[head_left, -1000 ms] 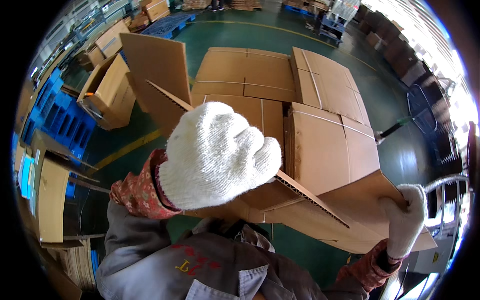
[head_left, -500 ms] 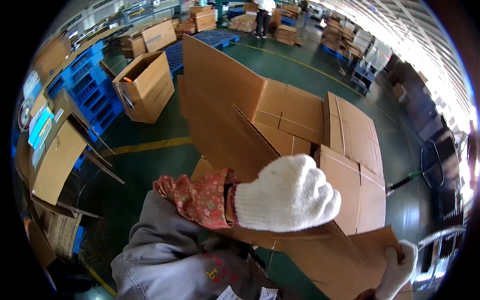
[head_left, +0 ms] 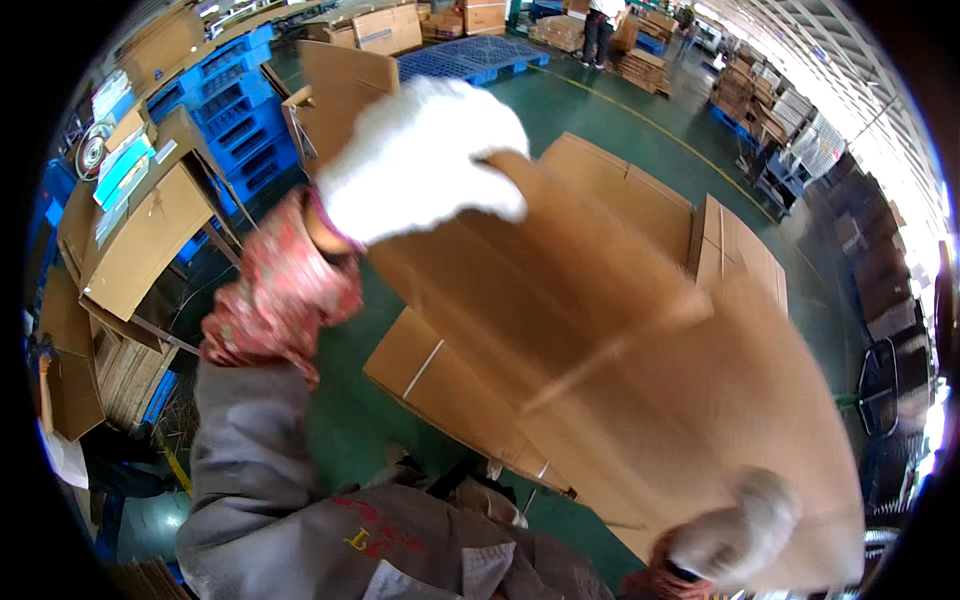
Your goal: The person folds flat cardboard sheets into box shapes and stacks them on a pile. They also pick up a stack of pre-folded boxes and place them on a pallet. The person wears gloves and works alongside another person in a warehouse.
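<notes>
My left hand (head_left: 425,155), in a white knit glove, is raised with its thumb and fingers closed on the upper edge of a brown cardboard carton (head_left: 640,390). The carton is blurred and stretches between both hands, its panels partly unfolded. At its near right part, my right hand (head_left: 740,525), also gloved, looks curled against the cardboard; motion smears its fingers. Beneath and beyond lie flattened cartons (head_left: 620,190) with pale straps. Another strapped carton (head_left: 430,365) juts out on the near left side of the stack.
Blue plastic pallets (head_left: 240,110) are stacked at the left, beside a table covered with cardboard (head_left: 150,270). Behind my left hand stands an open box (head_left: 300,125), partly hidden. A blue pallet (head_left: 475,60) lies farther back. One person (head_left: 600,30) stands in the distance, near cardboard stacks.
My left hand has moved up and to the left, swinging the carton's panel with it. My right hand has shifted left along the cardboard. The view has turned slightly left.
</notes>
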Motion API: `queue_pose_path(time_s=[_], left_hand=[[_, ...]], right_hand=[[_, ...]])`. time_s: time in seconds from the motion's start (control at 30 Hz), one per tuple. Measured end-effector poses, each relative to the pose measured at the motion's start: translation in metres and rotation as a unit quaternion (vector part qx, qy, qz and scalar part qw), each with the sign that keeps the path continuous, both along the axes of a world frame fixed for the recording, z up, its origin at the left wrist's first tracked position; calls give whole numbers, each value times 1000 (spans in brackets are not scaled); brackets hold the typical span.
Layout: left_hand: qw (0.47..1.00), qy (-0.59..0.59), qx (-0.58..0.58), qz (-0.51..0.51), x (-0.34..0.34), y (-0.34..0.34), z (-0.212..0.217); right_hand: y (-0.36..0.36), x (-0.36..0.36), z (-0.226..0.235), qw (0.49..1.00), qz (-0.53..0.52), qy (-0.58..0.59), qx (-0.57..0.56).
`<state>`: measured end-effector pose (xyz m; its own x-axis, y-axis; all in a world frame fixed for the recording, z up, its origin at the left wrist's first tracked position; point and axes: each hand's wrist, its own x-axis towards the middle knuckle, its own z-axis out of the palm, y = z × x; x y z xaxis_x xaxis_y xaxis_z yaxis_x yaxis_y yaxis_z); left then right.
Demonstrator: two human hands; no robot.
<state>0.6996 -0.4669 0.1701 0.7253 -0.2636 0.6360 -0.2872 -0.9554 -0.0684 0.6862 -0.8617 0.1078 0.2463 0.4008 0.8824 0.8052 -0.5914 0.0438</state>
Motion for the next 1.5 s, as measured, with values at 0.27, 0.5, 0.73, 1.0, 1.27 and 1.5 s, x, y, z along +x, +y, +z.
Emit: queue_pose_path(time_s=[0.27,0.5,0.73,1.0,1.27,1.5], left_hand=[[993,28,-85,78,-131,97,53],[975,68,-84,192,-275,178,103],[957,-70,-264,93,-315,219,109],[856,-160,-341,354,-352,286,70],[506,-314,-295,747,-404,239,-190],[113,-174,-767,607,-356,-8,-537]], right_hand=[[41,-118,-342,305,85,858,404],[138,-150,-391,319,-46,694,644],[86,-41,-255,767,-142,398,483],[102,93,55,909,33,18,415],[321,148,162,906,253,184,286],[468,92,174,810,451,281,247]])
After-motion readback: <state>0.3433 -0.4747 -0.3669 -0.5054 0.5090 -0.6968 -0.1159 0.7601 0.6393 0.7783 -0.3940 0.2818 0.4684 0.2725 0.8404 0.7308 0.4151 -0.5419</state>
